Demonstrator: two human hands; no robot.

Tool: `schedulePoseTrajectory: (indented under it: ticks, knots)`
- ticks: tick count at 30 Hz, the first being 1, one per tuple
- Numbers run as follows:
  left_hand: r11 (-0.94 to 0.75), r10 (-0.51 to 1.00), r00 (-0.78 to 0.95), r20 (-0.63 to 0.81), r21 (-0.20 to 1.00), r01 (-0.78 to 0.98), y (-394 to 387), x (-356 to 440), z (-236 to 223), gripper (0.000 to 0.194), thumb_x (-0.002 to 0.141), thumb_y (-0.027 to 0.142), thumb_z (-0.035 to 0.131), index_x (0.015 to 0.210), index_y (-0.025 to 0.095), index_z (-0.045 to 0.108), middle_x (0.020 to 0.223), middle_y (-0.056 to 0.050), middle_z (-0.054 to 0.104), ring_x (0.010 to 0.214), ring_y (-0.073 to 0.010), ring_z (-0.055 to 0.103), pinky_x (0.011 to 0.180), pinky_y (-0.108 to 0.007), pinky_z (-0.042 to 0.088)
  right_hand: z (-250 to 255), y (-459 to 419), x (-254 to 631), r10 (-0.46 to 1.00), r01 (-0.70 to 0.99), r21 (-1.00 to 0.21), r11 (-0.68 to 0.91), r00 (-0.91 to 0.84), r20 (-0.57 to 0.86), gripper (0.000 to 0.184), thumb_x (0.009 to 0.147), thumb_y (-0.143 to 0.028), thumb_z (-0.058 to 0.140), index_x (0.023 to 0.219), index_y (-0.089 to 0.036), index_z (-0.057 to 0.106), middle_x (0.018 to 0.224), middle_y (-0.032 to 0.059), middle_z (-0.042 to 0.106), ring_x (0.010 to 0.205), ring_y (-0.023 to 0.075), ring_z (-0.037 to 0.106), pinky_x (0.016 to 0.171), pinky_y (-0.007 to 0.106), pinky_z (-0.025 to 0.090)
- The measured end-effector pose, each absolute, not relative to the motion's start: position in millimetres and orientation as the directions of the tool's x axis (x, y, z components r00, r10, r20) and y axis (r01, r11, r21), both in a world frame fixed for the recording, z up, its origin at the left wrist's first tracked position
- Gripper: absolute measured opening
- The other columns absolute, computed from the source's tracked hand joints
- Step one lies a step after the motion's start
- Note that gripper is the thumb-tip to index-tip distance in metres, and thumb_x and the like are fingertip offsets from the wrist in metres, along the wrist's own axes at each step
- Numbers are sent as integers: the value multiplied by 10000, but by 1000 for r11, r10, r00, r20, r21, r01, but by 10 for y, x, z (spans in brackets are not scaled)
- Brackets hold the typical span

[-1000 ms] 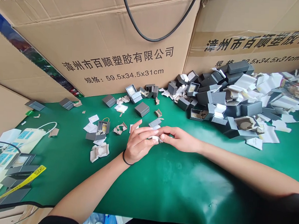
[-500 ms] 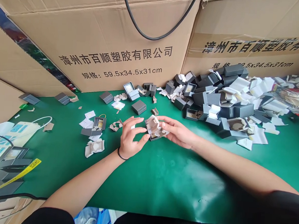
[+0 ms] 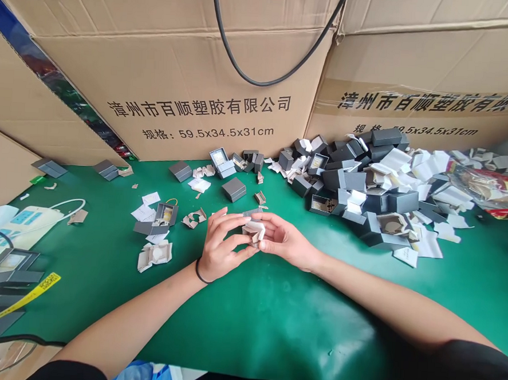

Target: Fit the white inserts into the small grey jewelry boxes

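Mid-table, my two hands meet around a small dark gift box (image 3: 253, 214) with a crumpled whitish cardboard insert (image 3: 255, 231) at its front. My left hand (image 3: 225, 242) grips it from the left, thumb below and fingers above. From the right, my right hand (image 3: 286, 242) pinches it with the thumb in front and the fingers behind. Fingers hide much of the box, so how far the insert sits inside it cannot be made out. Just beyond lie a closed dark box (image 3: 234, 189) and a torn cardboard scrap (image 3: 260, 198).
A large heap of dark boxes (image 3: 345, 178) and white papers spreads at the back right. On the left lie an open box (image 3: 165, 214), a flattened insert (image 3: 155, 255) and a power strip (image 3: 17, 227). Tall cartons (image 3: 179, 65) stand along the back; a black cable (image 3: 269, 83) hangs before them.
My left hand has closed in from beside the box and now grips it. The cardboard insert has been turned and folded smaller between my hands. The view has tilted slightly upward.
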State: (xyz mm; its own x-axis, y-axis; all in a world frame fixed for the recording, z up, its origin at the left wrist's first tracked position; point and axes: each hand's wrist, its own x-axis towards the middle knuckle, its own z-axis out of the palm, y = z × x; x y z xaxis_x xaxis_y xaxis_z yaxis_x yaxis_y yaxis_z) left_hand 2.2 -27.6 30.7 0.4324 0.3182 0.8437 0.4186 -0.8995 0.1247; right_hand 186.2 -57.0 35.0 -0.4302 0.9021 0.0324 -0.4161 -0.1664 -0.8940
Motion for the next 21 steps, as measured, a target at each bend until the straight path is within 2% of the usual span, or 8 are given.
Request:
schedulePoseTrajectory:
  ticks: [3, 7, 14, 18, 21]
  knots:
    - [-899, 321, 401, 858, 142, 415, -289, 31, 307, 110, 761, 276, 684, 763, 208, 598, 1003, -36, 652, 965, -186, 605, 929, -450, 461, 383, -564, 1871, 911, -393, -907, -151, -412, 27, 571, 655, -353, 780, 1139, -228, 505, 1046, 57, 653, 964, 166, 626, 828, 322, 515]
    - [-876, 399, 364, 841, 233, 423, -287, 34, 260, 148, 825, 331, 606, 769, 197, 580, 996, -46, 651, 972, -185, 613, 935, -447, 463, 386, -560, 1884, 945, -332, -942, -47, -320, 65, 397, 712, -429, 720, 1009, -206, 582, 983, 49, 675, 880, 153, 634, 799, 320, 523]
    - [-856, 473, 373, 798, 316, 410, -280, 17, 232, 123, 789, 335, 648, 818, 216, 635, 945, -38, 606, 921, -172, 585, 900, -396, 490, 309, -612, 1860, 952, -172, -976, 133, -251, 174, 275, 771, -424, 658, 966, -231, 664, 1082, 47, 655, 959, 186, 615, 856, 357, 516]
    - [-858, 456, 361, 813, 295, 420, -259, 25, 258, 118, 761, 317, 680, 818, 216, 654, 869, -39, 563, 874, -172, 551, 803, -341, 508, 318, -613, 1862, 957, -196, -975, 106, -246, 154, 307, 780, -435, 645, 1017, -239, 652, 1026, 41, 669, 827, 157, 632, 767, 334, 532]
    - [-860, 442, 366, 819, 271, 432, -234, 28, 249, 127, 753, 321, 689, 815, 217, 652, 819, -28, 560, 825, -161, 544, 781, -328, 501, 352, -612, 1865, 969, -212, -974, 76, -216, 122, 308, 766, -477, 642, 952, -233, 666, 1045, 41, 670, 921, 172, 621, 811, 332, 516]
